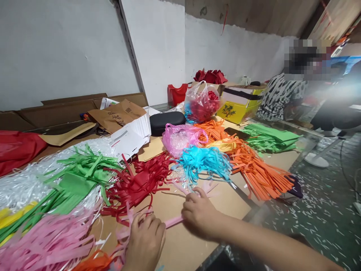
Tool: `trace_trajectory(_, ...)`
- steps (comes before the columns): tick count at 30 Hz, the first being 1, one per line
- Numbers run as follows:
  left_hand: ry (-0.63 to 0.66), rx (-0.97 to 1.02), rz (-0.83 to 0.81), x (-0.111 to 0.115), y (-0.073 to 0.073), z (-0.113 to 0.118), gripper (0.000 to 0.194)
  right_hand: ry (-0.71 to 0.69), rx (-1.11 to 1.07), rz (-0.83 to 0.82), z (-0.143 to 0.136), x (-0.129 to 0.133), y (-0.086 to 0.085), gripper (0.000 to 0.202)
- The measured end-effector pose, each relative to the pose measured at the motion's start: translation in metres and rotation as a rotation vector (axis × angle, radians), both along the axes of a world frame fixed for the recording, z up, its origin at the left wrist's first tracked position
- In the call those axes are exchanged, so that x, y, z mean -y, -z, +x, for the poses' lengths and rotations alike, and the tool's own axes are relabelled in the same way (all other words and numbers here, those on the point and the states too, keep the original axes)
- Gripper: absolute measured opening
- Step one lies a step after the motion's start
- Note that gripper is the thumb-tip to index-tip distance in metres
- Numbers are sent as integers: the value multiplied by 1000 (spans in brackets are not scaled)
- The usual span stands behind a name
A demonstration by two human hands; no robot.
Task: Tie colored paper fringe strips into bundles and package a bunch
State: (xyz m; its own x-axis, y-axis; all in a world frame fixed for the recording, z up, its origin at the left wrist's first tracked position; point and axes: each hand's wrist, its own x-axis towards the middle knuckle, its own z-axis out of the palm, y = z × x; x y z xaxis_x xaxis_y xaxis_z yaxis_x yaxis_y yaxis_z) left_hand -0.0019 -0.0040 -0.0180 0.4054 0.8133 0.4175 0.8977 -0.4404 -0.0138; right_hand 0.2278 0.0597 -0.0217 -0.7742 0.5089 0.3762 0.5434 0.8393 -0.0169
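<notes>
Between my two hands a pink strip [173, 222] runs taut, low over the tan board [180, 244]. My left hand [146, 241] is curled round one end, with loose pink ends showing beside its fingers. Farther right, my right hand [199, 210] grips the other end with bent fingers, and more pink ends fan out behind it. A heap of red strips [138, 180] lies just beyond my left hand. Blue strips [204, 162] are bunched beyond my right hand. At the lower left spreads a pile of pink strips [47, 241], with some orange material [94, 261] near my left wrist.
Green strips [76, 184] cover white strips [25, 184] on the left. Orange strips [262, 173] reach the table's right edge. Behind stand a black case [167, 119], a pink bag [180, 139] and a yellow box [239, 107]. A person [282, 94] sits at the back right.
</notes>
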Motion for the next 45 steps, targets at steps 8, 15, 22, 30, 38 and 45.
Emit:
trace_trajectory(8, 45, 73, 17, 6, 4, -11, 21, -20, -198, -225, 12, -1, -7, 10)
trace_trajectory(15, 85, 111, -111, 5, 3, -19, 9, 42, -207, -406, 14, -5, 4, 16)
trace_trajectory(22, -168, 121, -343, -5, -8, -4, 22, 166, -19, -487, -1, -11, -13, 12)
trace_trajectory(30, -100, 94, -234, -6, -7, -1, 15, 210, -143, -584, -2, -20, -10, 10)
trace_trajectory(38, 29, -22, -32, -5, -2, 15, 5, -192, -63, -86, 6, -21, -5, 15)
trace_trajectory(45, -2, -22, 45, -12, 1, 19, 13, -93, -113, -188, 0, -26, -11, 7)
